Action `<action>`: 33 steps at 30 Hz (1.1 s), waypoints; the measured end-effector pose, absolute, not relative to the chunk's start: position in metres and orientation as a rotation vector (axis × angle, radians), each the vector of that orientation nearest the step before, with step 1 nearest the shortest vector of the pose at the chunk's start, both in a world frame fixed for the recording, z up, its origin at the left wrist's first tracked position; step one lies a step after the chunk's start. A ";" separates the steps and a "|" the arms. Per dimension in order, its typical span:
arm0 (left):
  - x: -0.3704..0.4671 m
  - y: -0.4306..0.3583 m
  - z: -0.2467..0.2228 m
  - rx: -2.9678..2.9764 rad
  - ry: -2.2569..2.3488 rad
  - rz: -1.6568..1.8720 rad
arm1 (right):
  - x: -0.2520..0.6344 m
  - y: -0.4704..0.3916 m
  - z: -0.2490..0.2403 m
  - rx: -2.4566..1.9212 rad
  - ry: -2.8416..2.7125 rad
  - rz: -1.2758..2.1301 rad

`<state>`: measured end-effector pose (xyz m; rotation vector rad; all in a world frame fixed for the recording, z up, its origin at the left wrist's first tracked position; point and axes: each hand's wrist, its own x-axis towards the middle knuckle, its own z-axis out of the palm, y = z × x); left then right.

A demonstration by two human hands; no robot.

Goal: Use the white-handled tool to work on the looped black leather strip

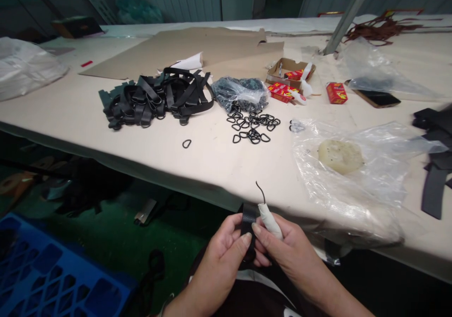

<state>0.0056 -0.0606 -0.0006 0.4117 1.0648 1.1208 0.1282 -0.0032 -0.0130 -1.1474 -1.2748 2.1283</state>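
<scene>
We pinch a black strap (248,218) between both hands below the desk (212,162) edge: left hand (226,251) clenched on it, right hand (282,249) grasping a hooked tool (268,216). Next, we judge, comes a ring (186,143).

left hand (222,249) and right hand (282,246) meet low at centre, fingers curled in a pinching grip.

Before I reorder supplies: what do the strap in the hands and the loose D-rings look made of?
Strap: apparently woven webbing, matte black, flat and flexible between both hands. D-rings: likely black-coated metal wire, thin and slightly glossy; plastic cannot be ruled out.
</scene>
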 end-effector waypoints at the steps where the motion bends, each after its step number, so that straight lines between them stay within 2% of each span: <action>1: 0.005 -0.060 0.000 0.426 1.072 1.114 | 0.128 -0.004 -0.014 -1.154 -1.268 2.124; 13: -0.004 -0.062 -0.003 0.466 1.122 1.016 | 0.122 -0.007 -0.008 -1.335 -1.435 1.961; 20: -0.003 -0.059 -0.009 0.426 1.098 1.035 | 0.124 -0.009 -0.009 -1.364 -1.679 1.750; 28: -0.005 -0.057 -0.011 0.417 1.121 0.993 | 0.125 -0.008 -0.015 -1.302 -1.760 1.710; 30: -0.006 -0.055 -0.012 0.459 1.207 0.999 | 0.126 -0.008 -0.017 -1.295 -1.843 1.558; 33: -0.010 -0.050 -0.015 0.533 1.304 0.969 | 0.127 -0.005 -0.020 -1.189 -2.011 1.100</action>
